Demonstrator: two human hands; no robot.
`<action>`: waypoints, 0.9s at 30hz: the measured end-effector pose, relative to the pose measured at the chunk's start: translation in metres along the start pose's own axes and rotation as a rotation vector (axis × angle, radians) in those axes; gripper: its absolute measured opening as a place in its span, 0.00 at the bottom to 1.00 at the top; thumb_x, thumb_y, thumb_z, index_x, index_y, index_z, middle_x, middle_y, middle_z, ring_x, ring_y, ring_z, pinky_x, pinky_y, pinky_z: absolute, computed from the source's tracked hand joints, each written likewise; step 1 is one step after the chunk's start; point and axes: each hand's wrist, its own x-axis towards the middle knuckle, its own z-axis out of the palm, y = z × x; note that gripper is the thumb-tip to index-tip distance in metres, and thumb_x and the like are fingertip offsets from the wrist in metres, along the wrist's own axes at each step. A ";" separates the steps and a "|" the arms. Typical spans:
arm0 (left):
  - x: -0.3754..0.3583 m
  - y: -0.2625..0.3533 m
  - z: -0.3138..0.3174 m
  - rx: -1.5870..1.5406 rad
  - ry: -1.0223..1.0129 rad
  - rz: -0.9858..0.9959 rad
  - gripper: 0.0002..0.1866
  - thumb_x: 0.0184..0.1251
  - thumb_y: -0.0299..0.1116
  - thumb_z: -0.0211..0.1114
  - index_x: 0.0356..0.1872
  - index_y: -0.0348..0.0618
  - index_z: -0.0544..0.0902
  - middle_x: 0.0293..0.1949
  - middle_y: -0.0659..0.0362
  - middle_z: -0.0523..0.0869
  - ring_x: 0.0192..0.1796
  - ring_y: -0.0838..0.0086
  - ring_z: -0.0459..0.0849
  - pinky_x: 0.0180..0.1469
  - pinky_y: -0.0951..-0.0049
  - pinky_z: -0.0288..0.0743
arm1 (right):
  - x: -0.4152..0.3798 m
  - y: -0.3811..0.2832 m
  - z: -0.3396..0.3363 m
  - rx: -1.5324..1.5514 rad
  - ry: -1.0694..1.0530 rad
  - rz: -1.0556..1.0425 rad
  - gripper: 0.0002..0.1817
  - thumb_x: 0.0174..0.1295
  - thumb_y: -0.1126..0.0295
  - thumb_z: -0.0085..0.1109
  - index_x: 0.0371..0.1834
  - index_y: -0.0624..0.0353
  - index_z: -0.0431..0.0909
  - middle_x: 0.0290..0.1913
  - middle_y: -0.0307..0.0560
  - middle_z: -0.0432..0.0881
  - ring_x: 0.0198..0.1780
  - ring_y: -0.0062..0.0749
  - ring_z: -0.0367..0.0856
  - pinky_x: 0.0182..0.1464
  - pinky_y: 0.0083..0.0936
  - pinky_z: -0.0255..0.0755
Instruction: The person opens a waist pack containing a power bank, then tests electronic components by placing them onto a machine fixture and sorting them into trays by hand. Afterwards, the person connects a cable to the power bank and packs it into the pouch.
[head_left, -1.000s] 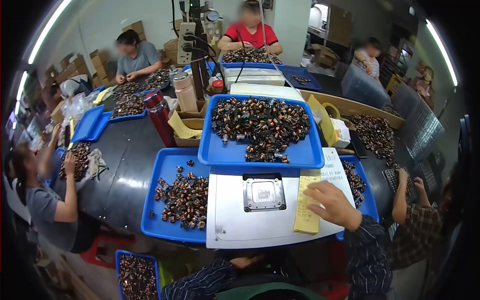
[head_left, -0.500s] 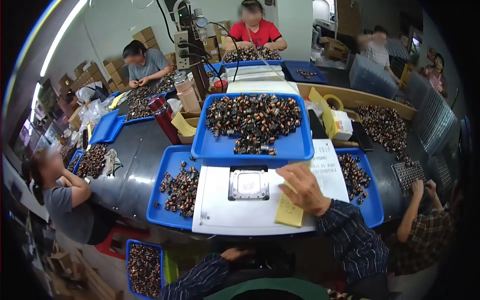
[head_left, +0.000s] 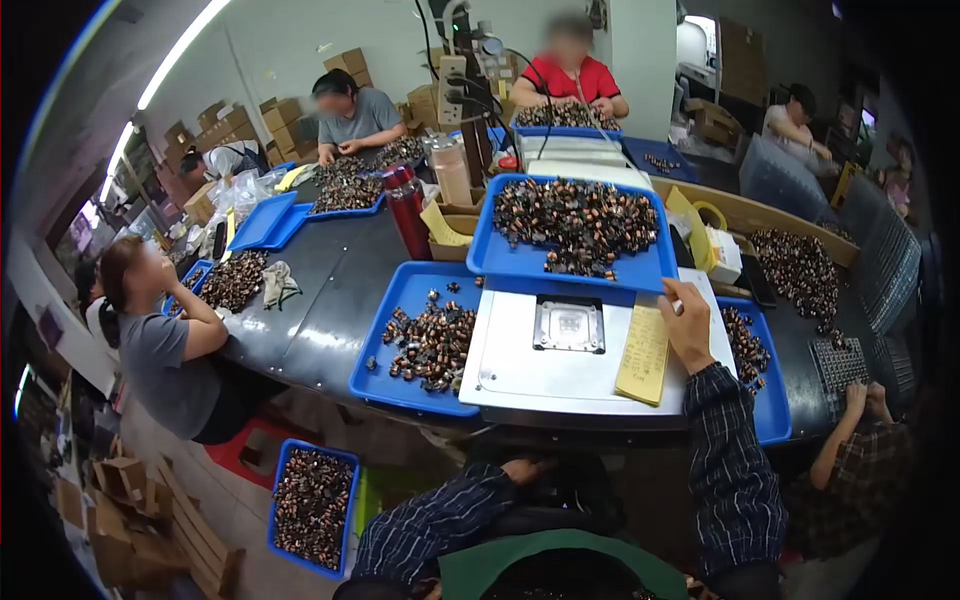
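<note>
My right hand is raised over the right side of a white work plate, its fingers closed near the front right corner of a raised blue tray. A small pale thing shows at the fingers; I cannot make out what it is. Beside the hand lies a yellow notepad with handwriting. A square metal fixture is set in the plate. The raised tray holds a heap of small black-and-copper coils. My left hand rests low, below the table edge, its fingers lost in shadow.
Blue trays of coils stand left and right of the plate, and another tray sits low at left. A red flask and yellow tape roll stand behind. Several co-workers sit around the dark table.
The view has turned left, so the table appears further right. My right hand has gone from above the notepad to the raised tray's front right corner, and its fingers have closed.
</note>
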 end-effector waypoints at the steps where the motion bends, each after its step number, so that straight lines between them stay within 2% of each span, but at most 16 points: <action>1: -0.005 0.004 -0.004 -0.012 0.049 0.006 0.33 0.61 0.59 0.43 0.55 0.40 0.71 0.54 0.43 0.72 0.56 0.56 0.70 0.58 0.66 0.62 | 0.001 0.004 0.000 -0.005 0.010 -0.020 0.15 0.50 0.79 0.55 0.43 0.63 0.75 0.33 0.45 0.77 0.31 0.27 0.75 0.28 0.18 0.66; 4: -0.005 -0.011 -0.001 -0.006 0.063 0.015 0.33 0.61 0.59 0.43 0.52 0.39 0.73 0.50 0.43 0.75 0.55 0.55 0.72 0.55 0.66 0.64 | 0.001 -0.003 -0.002 0.048 -0.017 0.143 0.13 0.50 0.79 0.54 0.41 0.64 0.76 0.33 0.45 0.76 0.31 0.25 0.75 0.28 0.17 0.68; 7: -0.005 -0.026 -0.002 -0.011 0.095 -0.029 0.33 0.61 0.59 0.43 0.50 0.38 0.75 0.47 0.44 0.77 0.52 0.53 0.74 0.54 0.65 0.65 | 0.000 -0.004 -0.001 0.071 -0.026 0.150 0.13 0.49 0.80 0.54 0.40 0.63 0.76 0.34 0.44 0.76 0.31 0.25 0.75 0.28 0.17 0.68; 9: -0.001 -0.043 -0.003 0.024 0.168 0.086 0.29 0.62 0.56 0.45 0.48 0.41 0.76 0.44 0.43 0.79 0.49 0.52 0.75 0.53 0.63 0.67 | 0.001 0.000 -0.002 0.031 -0.084 0.142 0.13 0.50 0.77 0.56 0.42 0.63 0.75 0.37 0.45 0.76 0.33 0.25 0.75 0.33 0.18 0.69; 10: -0.025 -0.008 -0.020 0.163 0.183 0.019 0.26 0.61 0.54 0.48 0.47 0.41 0.77 0.42 0.43 0.79 0.47 0.51 0.76 0.50 0.61 0.69 | 0.002 0.002 -0.003 0.026 -0.083 0.096 0.14 0.50 0.77 0.56 0.42 0.63 0.75 0.36 0.45 0.76 0.33 0.26 0.75 0.34 0.19 0.69; 12: -0.049 0.000 -0.032 0.201 0.322 0.184 0.20 0.60 0.46 0.55 0.44 0.40 0.78 0.38 0.44 0.80 0.42 0.51 0.78 0.45 0.60 0.71 | 0.002 0.003 -0.006 0.012 -0.117 0.051 0.14 0.51 0.76 0.57 0.42 0.63 0.75 0.36 0.45 0.76 0.34 0.26 0.75 0.35 0.20 0.69; 13: -0.065 0.014 -0.046 0.320 0.245 0.082 0.22 0.58 0.46 0.57 0.45 0.39 0.76 0.41 0.42 0.78 0.45 0.51 0.76 0.47 0.61 0.70 | 0.005 0.002 -0.008 0.009 -0.137 0.042 0.14 0.51 0.75 0.57 0.43 0.63 0.75 0.35 0.44 0.77 0.35 0.26 0.75 0.36 0.20 0.69; 14: -0.078 0.022 -0.062 0.422 0.162 0.092 0.23 0.57 0.46 0.58 0.46 0.38 0.75 0.42 0.41 0.77 0.47 0.51 0.75 0.48 0.61 0.70 | 0.006 0.000 -0.012 0.021 -0.168 0.080 0.13 0.52 0.75 0.57 0.43 0.62 0.75 0.35 0.44 0.78 0.35 0.24 0.75 0.36 0.19 0.69; 15: -0.099 0.033 -0.074 0.452 0.209 0.205 0.24 0.55 0.47 0.58 0.46 0.36 0.75 0.41 0.41 0.78 0.46 0.51 0.76 0.47 0.61 0.70 | 0.012 -0.002 -0.014 0.041 -0.174 0.112 0.13 0.53 0.74 0.57 0.43 0.62 0.76 0.34 0.43 0.78 0.34 0.23 0.75 0.37 0.18 0.69; 16: -0.110 0.029 -0.088 0.552 0.121 0.292 0.27 0.55 0.49 0.59 0.47 0.36 0.74 0.39 0.43 0.79 0.43 0.53 0.77 0.45 0.61 0.71 | 0.019 -0.005 -0.017 0.023 -0.168 0.134 0.13 0.53 0.74 0.57 0.43 0.62 0.76 0.34 0.43 0.78 0.34 0.23 0.75 0.37 0.18 0.69; 17: -0.122 0.055 -0.110 0.477 -0.111 0.214 0.28 0.55 0.51 0.59 0.48 0.37 0.74 0.38 0.45 0.80 0.41 0.54 0.79 0.43 0.64 0.72 | 0.026 -0.009 -0.021 0.040 -0.187 0.129 0.13 0.53 0.73 0.57 0.43 0.62 0.76 0.33 0.42 0.79 0.34 0.21 0.75 0.37 0.17 0.69; 19: -0.138 0.105 -0.144 0.348 -0.244 0.252 0.25 0.56 0.47 0.61 0.47 0.37 0.75 0.40 0.48 0.81 0.42 0.60 0.80 0.42 0.69 0.74 | 0.041 -0.009 -0.019 0.059 -0.185 0.133 0.13 0.54 0.73 0.57 0.43 0.61 0.77 0.33 0.41 0.80 0.34 0.20 0.75 0.37 0.17 0.69; 21: -0.133 0.141 -0.167 0.193 -0.114 0.510 0.22 0.56 0.42 0.61 0.47 0.36 0.76 0.40 0.52 0.82 0.41 0.67 0.81 0.42 0.70 0.74 | 0.058 -0.003 -0.009 0.217 -0.193 0.163 0.12 0.54 0.71 0.57 0.42 0.61 0.78 0.31 0.40 0.80 0.32 0.17 0.75 0.35 0.15 0.68; 23: -0.119 0.182 -0.190 0.045 -0.182 0.477 0.19 0.58 0.38 0.60 0.46 0.35 0.76 0.39 0.52 0.81 0.41 0.71 0.81 0.40 0.73 0.73 | 0.073 0.004 0.008 0.187 -0.215 0.167 0.14 0.53 0.71 0.58 0.43 0.60 0.77 0.33 0.42 0.80 0.34 0.21 0.76 0.39 0.17 0.69; 25: -0.095 0.217 -0.198 -0.059 0.094 0.420 0.17 0.59 0.35 0.58 0.46 0.34 0.76 0.38 0.54 0.81 0.40 0.74 0.79 0.37 0.76 0.72 | 0.086 0.012 0.024 0.152 -0.233 0.158 0.15 0.52 0.71 0.58 0.45 0.59 0.77 0.35 0.44 0.80 0.36 0.25 0.76 0.42 0.20 0.69; 27: -0.057 0.235 -0.207 -0.351 0.271 0.641 0.16 0.59 0.31 0.59 0.46 0.33 0.75 0.36 0.59 0.81 0.34 0.82 0.76 0.38 0.82 0.70 | 0.090 0.031 0.048 -0.120 -0.078 -0.225 0.22 0.48 0.72 0.58 0.50 0.56 0.73 0.45 0.49 0.76 0.46 0.38 0.74 0.51 0.27 0.66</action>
